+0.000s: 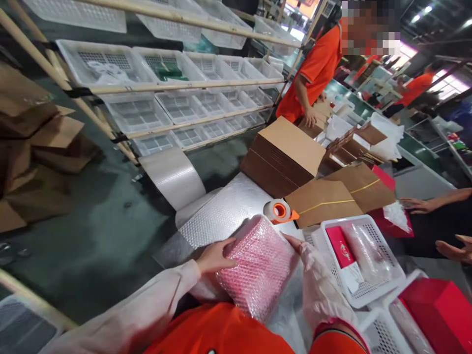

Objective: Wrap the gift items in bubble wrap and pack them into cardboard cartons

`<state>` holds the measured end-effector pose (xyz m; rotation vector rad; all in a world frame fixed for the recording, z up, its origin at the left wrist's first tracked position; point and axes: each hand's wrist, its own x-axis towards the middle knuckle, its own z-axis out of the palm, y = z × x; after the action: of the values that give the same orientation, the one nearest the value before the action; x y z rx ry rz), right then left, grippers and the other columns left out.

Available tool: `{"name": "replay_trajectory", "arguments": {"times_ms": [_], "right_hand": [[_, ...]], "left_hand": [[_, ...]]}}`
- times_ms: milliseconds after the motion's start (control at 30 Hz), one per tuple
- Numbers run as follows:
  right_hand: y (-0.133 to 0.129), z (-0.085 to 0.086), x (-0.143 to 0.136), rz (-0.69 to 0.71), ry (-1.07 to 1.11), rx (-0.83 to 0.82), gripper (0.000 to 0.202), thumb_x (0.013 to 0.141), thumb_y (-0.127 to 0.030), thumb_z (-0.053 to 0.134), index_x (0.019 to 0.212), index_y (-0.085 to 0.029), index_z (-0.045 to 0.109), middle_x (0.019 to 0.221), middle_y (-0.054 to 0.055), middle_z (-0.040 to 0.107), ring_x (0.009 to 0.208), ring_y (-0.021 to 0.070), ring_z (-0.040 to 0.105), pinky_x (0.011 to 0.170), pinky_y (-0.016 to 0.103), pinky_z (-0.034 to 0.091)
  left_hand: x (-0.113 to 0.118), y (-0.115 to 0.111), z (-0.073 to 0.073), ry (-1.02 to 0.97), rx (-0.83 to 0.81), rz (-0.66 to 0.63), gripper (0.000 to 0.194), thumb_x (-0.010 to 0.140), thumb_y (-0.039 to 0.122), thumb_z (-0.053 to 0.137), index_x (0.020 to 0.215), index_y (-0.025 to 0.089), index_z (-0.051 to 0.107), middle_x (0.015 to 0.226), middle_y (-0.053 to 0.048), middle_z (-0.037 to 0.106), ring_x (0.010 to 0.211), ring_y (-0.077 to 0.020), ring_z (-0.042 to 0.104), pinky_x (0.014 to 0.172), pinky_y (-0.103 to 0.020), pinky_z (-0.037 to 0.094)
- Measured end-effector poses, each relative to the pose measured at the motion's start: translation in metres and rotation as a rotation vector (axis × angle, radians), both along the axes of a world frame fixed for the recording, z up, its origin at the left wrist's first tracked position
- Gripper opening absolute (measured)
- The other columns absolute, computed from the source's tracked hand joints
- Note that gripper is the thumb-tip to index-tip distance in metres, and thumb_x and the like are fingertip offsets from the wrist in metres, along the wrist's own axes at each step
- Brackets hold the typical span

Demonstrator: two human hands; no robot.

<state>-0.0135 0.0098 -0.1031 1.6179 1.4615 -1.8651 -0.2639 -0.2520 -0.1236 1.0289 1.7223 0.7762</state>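
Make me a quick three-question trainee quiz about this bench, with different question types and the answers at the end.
1. Multiple choice: What is the wearer's left hand touching?
A) a stack of cardboard
B) a bubble-wrapped package
C) a shelf tray

2. True or false: The orange tape dispenser is beyond the bubble-wrapped package, on the side away from the wearer's body.

3. Short answer: Which of the wearer's hands is nearer the white basket that holds a red printed item?

Key: 1. B. 2. True. 3. The right hand.
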Motion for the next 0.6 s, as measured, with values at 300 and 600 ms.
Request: {"name": "replay_trajectory", "arguments": {"times_ms": [300,600], "right_hand": [[0.012,0.007,0.005,0.009,0.042,0.017,0.049,0.089,-0.057,0.058,0.106,-0.013,0.073,0.113,0.017,0.072,0.106,0.0281,0.068,0.098,0.04,0.05],[-0.022,0.007,0.028,0.033,-0.012,0.222,0.053,0.073,-0.063,0.075,0.093,-0.014,0.072,0.095,0.011,0.073,0.087,0.024,0.068,0.075,0.032,0.053]], "left_hand": [[-0.006,0.001,-0.048,-0.243,0.033,0.114,0.097,0.058,0.04,0.082,0.144,0.009,0.05,0.145,-0.015,0.057,0.129,-0.0299,0.057,0.112,-0.034,0.041],[-0.003,0.002,-0.049,-0.325,0.07,0.101,0.086,0.061,0.037,0.083,0.138,0.014,0.054,0.145,-0.012,0.057,0.133,-0.0278,0.055,0.117,-0.038,0.039]]}}
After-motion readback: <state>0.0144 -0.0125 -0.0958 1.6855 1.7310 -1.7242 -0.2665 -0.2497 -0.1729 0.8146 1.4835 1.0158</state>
